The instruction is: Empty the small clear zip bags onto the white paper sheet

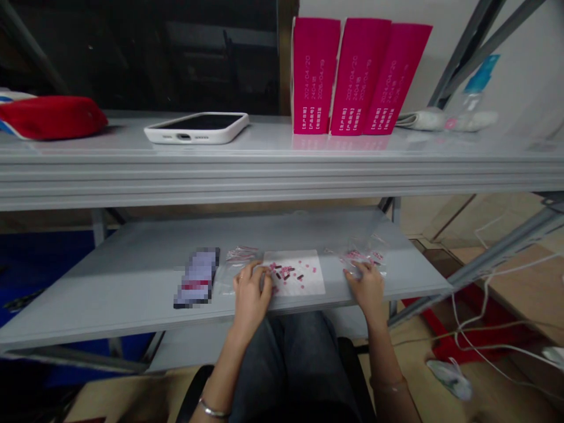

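On the lower shelf board, a white sheet of paper (314, 286) bears scattered pink tablets (285, 270) and several dark capsules (300, 277). My left hand (252, 289) rests at the sheet's left edge, fingers bent and apart, with no item visible in it. Clear plastic bags (227, 276) lie beside and partly under it; a bunch of bags with red edges (241, 253) is just behind. My right hand (368, 289) is open, thumb and fingers apart, at the near side of clear bags holding pink tablets (353, 254). Its fingertips seem to touch the bags.
A phone-like object (197, 277), pixelated, lies left of the bags. Overhead, the upper shelf (264, 176) carries a white-cased phone (198, 128), magenta boxes (315, 76), a red pouch (55, 117) and a spray bottle (476, 94). Cables (458, 323) trail at right.
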A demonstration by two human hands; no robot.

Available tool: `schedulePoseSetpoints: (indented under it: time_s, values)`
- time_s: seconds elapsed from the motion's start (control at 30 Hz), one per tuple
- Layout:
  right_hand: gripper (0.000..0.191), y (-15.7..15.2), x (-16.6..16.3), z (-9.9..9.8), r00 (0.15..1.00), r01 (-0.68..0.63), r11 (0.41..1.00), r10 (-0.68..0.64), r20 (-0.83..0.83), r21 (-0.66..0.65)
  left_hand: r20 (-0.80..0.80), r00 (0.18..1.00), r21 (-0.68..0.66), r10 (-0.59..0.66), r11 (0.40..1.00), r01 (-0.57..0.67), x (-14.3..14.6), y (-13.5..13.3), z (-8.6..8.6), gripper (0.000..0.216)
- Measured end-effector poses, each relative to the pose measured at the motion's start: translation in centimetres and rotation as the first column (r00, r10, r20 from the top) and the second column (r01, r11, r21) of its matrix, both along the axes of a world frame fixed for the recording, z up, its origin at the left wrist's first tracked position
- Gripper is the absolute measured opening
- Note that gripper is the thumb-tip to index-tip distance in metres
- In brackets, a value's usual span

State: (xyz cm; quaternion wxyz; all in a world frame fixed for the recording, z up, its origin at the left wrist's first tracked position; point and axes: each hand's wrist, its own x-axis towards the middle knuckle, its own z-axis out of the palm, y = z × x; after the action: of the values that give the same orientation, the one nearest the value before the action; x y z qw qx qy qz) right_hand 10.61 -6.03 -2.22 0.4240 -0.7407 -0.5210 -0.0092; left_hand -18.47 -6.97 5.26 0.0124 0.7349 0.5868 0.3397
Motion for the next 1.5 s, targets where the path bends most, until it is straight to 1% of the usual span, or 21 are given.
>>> schedulePoseSetpoints:
  time_s: [0.1, 0.17, 0.23, 0.3, 0.37, 0.4, 0.47, 0.57, 0.63, 0.7, 0.77, 0.83, 0.9, 0.97, 1.07, 1.13, 1.2, 1.27, 1.3, 1.4, 1.5]
  values:
    - [0.031, -0.4, -0.1, 0.0, 0.977, -0.028, 0.989, 0.058, -0.207, 0.146, 0.124, 0.986, 0.002, -0.115, 0.993, 0.116, 1.9, -0.4, 0.7, 0.02]
    - [0.032, -0.9, -0.4, 0.7, 0.908, -0.006, 0.977, 0.095, -0.407, 0.214, 0.224, 0.955, -0.002, -0.193, 0.98, 0.199, 3.0, -0.5, 1.2, 0.019]
    - [0.033, -1.6, -1.2, 1.7, 0.757, -0.016, 0.973, 0.163, -0.632, 0.231, 0.341, 0.898, -0.023, -0.278, 0.953, 0.304, 4.2, -0.5, 1.8, 0.018]
    - [0.031, -2.4, -2.4, 3.0, 0.511, -0.098, 0.957, 0.283, -0.812, 0.272, 0.456, 0.82, -0.072, -0.345, 0.905, 0.42, 5.3, -0.4, 2.4, 0.016]
    - [0.026, -3.2, -3.8, 4.3, 0.275, -0.256, 0.917, 0.372, -0.887, 0.305, 0.549, 0.746, -0.131, -0.378, 0.842, 0.523, 6.4, -0.4, 3.0, 0.017]
    - [0.024, -3.5, -4.4, 4.9, 0.205, -0.336, 0.89, 0.388, -0.899, 0.307, 0.586, 0.716, -0.156, -0.38, 0.814, 0.559, 6.7, -0.4, 3.2, 0.018]
    - [0.021, -4.1, -5.6, 5.9, 0.12, -0.444, 0.844, 0.388, -0.914, 0.3, 0.642, 0.676, -0.186, -0.361, 0.783, 0.594, 7.0, -0.5, 3.4, 0.017]
    - [0.022, -4.5, -6.8, 6.7, 0.02, -0.494, 0.818, 0.35, -0.936, 0.295, 0.684, 0.646, -0.238, -0.34, 0.732, 0.638, 6.4, -0.6, 3.4, 0.019]
    - [0.025, -4.4, -7.4, 6.7, 0.008, -0.504, 0.816, 0.334, -0.943, 0.285, 0.697, 0.624, -0.281, -0.354, 0.665, 0.692, 5.7, -0.7, 3.2, 0.022]
    - [0.028, -4.2, -7.8, 6.6, 0.051, -0.53, 0.807, 0.339, -0.94, 0.262, 0.705, 0.609, -0.307, -0.363, 0.618, 0.724, 4.9, -0.8, 3.1, 0.025]
    - [0.029, -4.0, -8.3, 6.6, 0.092, -0.55, 0.798, 0.35, -0.932, 0.246, 0.709, 0.61, -0.316, -0.353, 0.615, 0.723, 4.4, -0.8, 3.1, 0.026]
    - [0.028, -4.0, -8.7, 6.8, 0.096, -0.556, 0.794, 0.354, -0.93, 0.245, 0.71, 0.617, -0.326, -0.34, 0.618, 0.715, 4.0, -1.0, 3.1, 0.025]
    - [0.026, -4.2, -8.8, 7.1, 0.112, -0.565, 0.787, 0.368, -0.923, 0.246, 0.717, 0.611, -0.34, -0.335, 0.596, 0.727, 3.7, -1.2, 3.1, 0.025]
    - [0.025, -4.7, -8.8, 7.5, 0.204, -0.586, 0.779, 0.408, -0.89, 0.222, 0.75, 0.576, -0.345, -0.325, 0.551, 0.76, 3.4, -1.5, 3.2, 0.026]
    - [0.026, -5.6, -8.8, 8.4, 0.395, -0.56, 0.806, 0.462, -0.794, 0.19, 0.812, 0.51, -0.33, -0.285, 0.496, 0.803, 3.1, -2.2, 3.5, 0.028]
    - [0.033, -6.4, -9.2, 9.2, 0.423, -0.584, 0.79, 0.491, -0.762, 0.185, 0.84, 0.473, -0.32, -0.265, 0.462, 0.827, 3.1, -2.7, 3.8, 0.029]
    - [0.038, -7.0, -9.9, 9.9, 0.339, -0.687, 0.704, 0.527, -0.779, 0.178, 0.87, 0.424, -0.298, -0.252, 0.416, 0.859, 3.1, -3.1, 4.0, 0.029]
    - [0.039, -7.5, -10.8, 10.4, 0.192, -0.777, 0.597, 0.529, -0.826, 0.202, 0.899, 0.369, -0.267, -0.235, 0.375, 0.888, 3.1, -3.4, 4.1, 0.029]
    - [0.039, -7.7, -11.2, 10.5, 0.119, -0.796, 0.561, 0.516, -0.848, 0.229, 0.909, 0.352, -0.255, -0.223, 0.37, 0.893, 3.0, -3.5, 4.2, 0.028]
    - [0.036, -7.9, -12.0, 10.5, -0.024, -0.787, 0.531, 0.482, -0.876, 0.314, 0.919, 0.345, -0.249, -0.19, 0.4, 0.882, 2.8, -3.8, 4.1, 0.028]
    - [0.032, -7.9, -12.5, 10.4, -0.044, -0.782, 0.528, 0.485, -0.873, 0.333, 0.929, 0.339, -0.252, -0.146, 0.421, 0.871, 2.4, -4.0, 4.1, 0.029]
